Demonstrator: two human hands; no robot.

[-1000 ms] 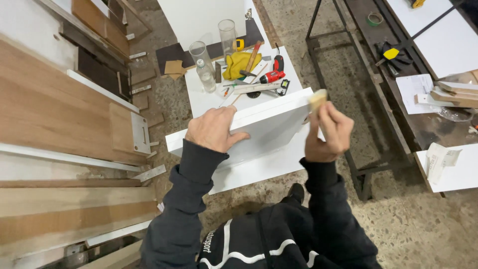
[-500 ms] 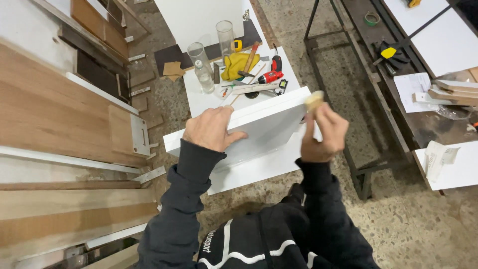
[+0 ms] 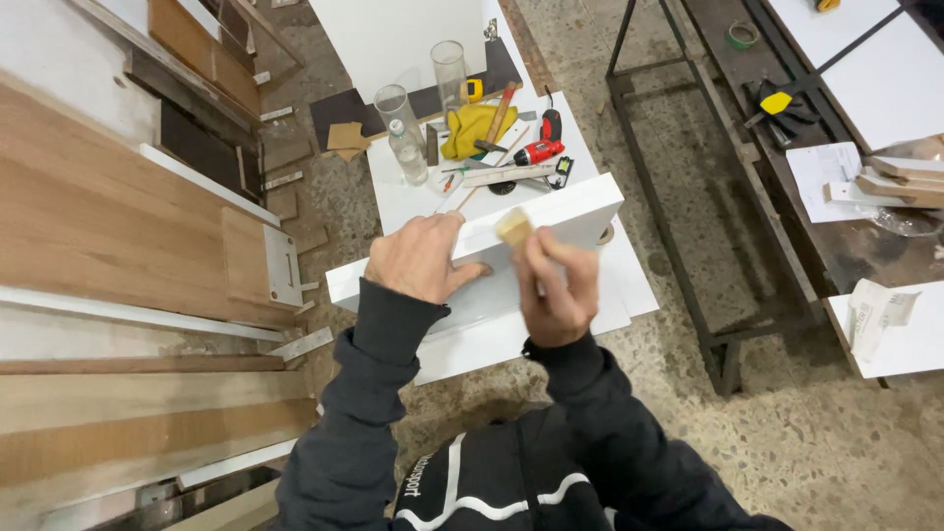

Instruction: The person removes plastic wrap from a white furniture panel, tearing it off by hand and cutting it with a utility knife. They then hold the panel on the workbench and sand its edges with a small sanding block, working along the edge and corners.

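Observation:
A white board [image 3: 575,211] stands on edge on a white work surface [image 3: 413,197], tilted toward me. My left hand [image 3: 421,258] grips its top edge near the middle. My right hand [image 3: 559,285] is closed on a small tan block [image 3: 513,227], pressing it against the board's top edge just right of the left hand. Both arms wear dark sleeves.
Behind the board lie a red drill [image 3: 539,150], a hammer [image 3: 497,115], a yellow cloth [image 3: 472,128], a ruler, a plastic bottle [image 3: 407,152] and two clear tubes [image 3: 448,69]. Wooden planks [image 3: 108,226] are stacked at left. A metal frame table [image 3: 688,197] with papers and gloves stands at right.
My right hand has slid the tan block left along the board's top edge, from the right end toward the middle. My left hand keeps its grip.

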